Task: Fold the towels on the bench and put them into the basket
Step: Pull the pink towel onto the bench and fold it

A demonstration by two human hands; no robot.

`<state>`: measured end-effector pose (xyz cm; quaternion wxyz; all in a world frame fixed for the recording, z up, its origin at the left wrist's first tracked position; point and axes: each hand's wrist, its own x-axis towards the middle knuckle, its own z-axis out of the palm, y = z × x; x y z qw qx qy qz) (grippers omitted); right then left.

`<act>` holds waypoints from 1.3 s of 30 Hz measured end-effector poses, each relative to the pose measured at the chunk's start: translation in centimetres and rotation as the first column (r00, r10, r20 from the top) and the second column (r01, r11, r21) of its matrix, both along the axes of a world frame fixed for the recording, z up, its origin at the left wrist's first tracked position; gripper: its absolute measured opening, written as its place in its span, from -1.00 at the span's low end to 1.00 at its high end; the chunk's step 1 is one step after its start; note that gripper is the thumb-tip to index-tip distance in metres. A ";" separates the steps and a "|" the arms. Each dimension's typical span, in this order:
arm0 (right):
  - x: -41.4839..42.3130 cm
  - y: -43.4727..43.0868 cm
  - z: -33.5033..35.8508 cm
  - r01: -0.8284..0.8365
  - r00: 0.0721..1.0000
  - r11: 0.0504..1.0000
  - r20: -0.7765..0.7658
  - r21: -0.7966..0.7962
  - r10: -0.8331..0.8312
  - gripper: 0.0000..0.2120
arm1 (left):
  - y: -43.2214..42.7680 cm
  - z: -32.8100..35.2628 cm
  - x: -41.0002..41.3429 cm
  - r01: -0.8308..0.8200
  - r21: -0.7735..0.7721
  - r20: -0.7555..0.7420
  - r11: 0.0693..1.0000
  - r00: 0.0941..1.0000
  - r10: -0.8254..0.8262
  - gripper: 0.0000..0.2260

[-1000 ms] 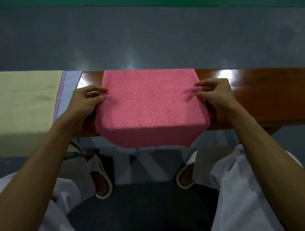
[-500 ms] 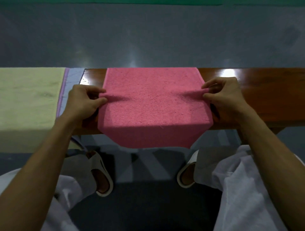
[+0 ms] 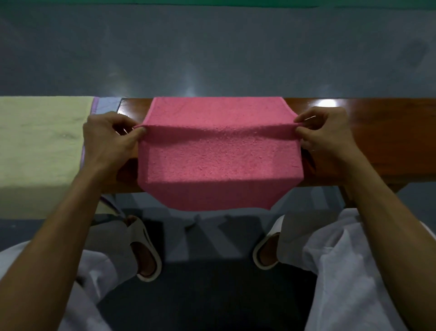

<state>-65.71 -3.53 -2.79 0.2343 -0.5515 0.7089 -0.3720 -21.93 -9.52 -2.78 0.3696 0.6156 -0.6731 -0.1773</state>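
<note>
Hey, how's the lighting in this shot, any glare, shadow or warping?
Head view: dim overall; a bright glare spot on the bench beside the right hand, softer reflections on the floor; the hanging flap of the towel sits in shadow; slight wide-angle stretch at the corners; towel texture looks sharp.

Plain pink towel [image 3: 219,153]. Glossy reddish-brown bench [image 3: 377,134]. Pale yellow-green towel [image 3: 40,141], purple strip [image 3: 95,106] along its edge. Grey floor [image 3: 212,47], green band [image 3: 283,2] beyond. White slippers [image 3: 144,245], white trousers [image 3: 354,271].
</note>
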 end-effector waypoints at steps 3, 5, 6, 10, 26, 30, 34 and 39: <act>0.2 0.0 0.2 0.000 0.999 0.998 -0.044 -0.055 -0.002 -0.87 | 0.5 0.6 -0.1 0.036 0.057 -0.105 0.998 0.994 -0.030 -0.90; 0.0 -0.4 0.2 -0.010 0.993 0.996 -0.115 -0.088 0.000 -0.86 | 0.6 0.9 -0.1 0.076 0.088 -0.117 0.993 0.991 -0.065 -0.88; 0.0 -0.5 0.3 -0.017 0.991 0.995 -0.137 -0.102 0.003 -0.86 | 0.5 1.0 -0.1 0.090 0.110 -0.118 0.990 0.990 -0.077 -0.86; 0.1 -1.0 0.4 -0.001 0.982 0.989 -0.187 -0.147 -0.027 -0.88 | 0.3 1.2 -0.1 0.135 0.233 -0.167 0.963 0.981 -0.098 -0.91; 0.0 -1.1 0.4 0.003 0.981 0.997 -0.193 -0.082 -0.019 -0.85 | 0.0 0.9 -0.9 0.094 0.303 -0.231 0.948 0.973 -0.022 -0.75; 0.0 -0.9 0.2 0.001 0.969 0.999 -0.246 -0.049 -0.013 -0.88 | 0.3 0.9 -0.9 -0.020 0.240 -0.108 0.971 0.993 0.047 -0.82; 0.5 -0.8 0.6 0.063 0.970 0.998 -0.234 -0.031 -0.069 -0.92 | 0.5 1.4 -0.8 -0.093 0.181 -0.049 0.979 0.993 0.103 -0.90; 3.3 -1.6 1.3 0.241 0.911 0.960 0.310 0.140 -0.273 -0.84 | -0.3 2.4 -0.9 -0.083 0.269 -0.125 0.959 0.985 0.121 -0.92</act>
